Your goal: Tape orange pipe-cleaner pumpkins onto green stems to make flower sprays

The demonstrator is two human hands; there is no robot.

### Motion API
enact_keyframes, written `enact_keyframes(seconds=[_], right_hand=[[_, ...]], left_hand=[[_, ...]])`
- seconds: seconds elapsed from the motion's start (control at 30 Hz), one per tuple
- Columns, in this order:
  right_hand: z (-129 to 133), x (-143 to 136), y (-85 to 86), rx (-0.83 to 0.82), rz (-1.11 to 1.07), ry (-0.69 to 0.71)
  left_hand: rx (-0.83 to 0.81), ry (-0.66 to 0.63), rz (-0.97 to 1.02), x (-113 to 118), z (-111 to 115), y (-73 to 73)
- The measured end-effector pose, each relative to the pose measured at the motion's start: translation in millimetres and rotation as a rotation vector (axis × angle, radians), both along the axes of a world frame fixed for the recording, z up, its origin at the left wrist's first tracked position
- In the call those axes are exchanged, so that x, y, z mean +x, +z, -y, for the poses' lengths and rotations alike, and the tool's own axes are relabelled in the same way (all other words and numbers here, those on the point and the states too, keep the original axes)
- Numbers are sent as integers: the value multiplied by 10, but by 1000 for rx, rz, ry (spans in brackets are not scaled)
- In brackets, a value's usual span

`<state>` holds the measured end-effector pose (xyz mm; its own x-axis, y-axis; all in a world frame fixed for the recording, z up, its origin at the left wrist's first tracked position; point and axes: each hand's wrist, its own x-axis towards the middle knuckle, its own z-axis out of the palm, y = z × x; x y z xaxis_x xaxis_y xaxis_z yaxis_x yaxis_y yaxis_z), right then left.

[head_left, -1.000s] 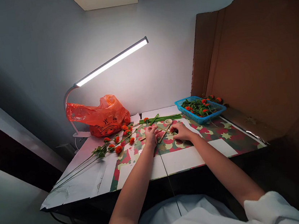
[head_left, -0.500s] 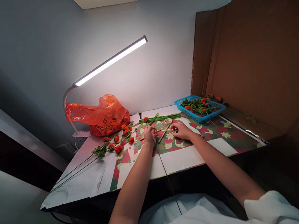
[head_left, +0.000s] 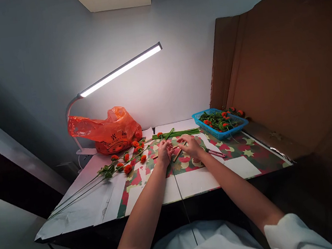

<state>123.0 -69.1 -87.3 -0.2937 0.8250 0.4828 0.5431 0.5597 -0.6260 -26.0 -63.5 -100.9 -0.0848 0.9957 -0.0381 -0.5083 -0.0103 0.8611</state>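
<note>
My left hand (head_left: 165,151) is closed on a thin dark stem (head_left: 178,187) that runs down toward my lap. An orange flower (head_left: 159,135) shows just above its fingertips. To the right, my right hand (head_left: 190,145) hovers over the patterned table cover with its fingers bent; whether they pinch anything is too small to tell. Brown sticks (head_left: 179,153) lie between the two hands. Behind them rests a bundle of green stems (head_left: 186,132). Pink-handled scissors (head_left: 217,153) lie just right of my right hand.
Orange flowers on long stems (head_left: 128,169) lie at the left of the table (head_left: 82,207). Behind them are a red plastic bag (head_left: 117,132) and a lit lamp (head_left: 121,70). A blue basket (head_left: 223,134) of flowers stands at the back right, beside a cardboard sheet (head_left: 286,69).
My right hand has moved slightly left toward my left hand, and the scissors show more. The tape roll seen before is now hidden. The whole view has shifted a little.
</note>
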Motion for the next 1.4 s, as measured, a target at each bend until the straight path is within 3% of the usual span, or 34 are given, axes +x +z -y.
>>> enact_keyframes(seconds=[0.13,0.23,0.47,0.7,1.03,1.4], right_hand=[[-152,-262,3,-28,-123,98],[-229,-285,-43,-27,-201,109],[-136,-175,-81,105,-300,-61],[-98,-200,-73,185,-300,-143],[-201,-198,-139,128,-375,-162],[-275,-183,-196,4,-425,-104]], left_hand=[[40,10,-48,-45,27,58],[51,25,-91,-63,34,72],[34,41,-183,-23,1,-5],[51,-54,-260,-8,19,-73],[66,-84,-229,78,52,-64],[-40,-158,-291,109,21,-116]])
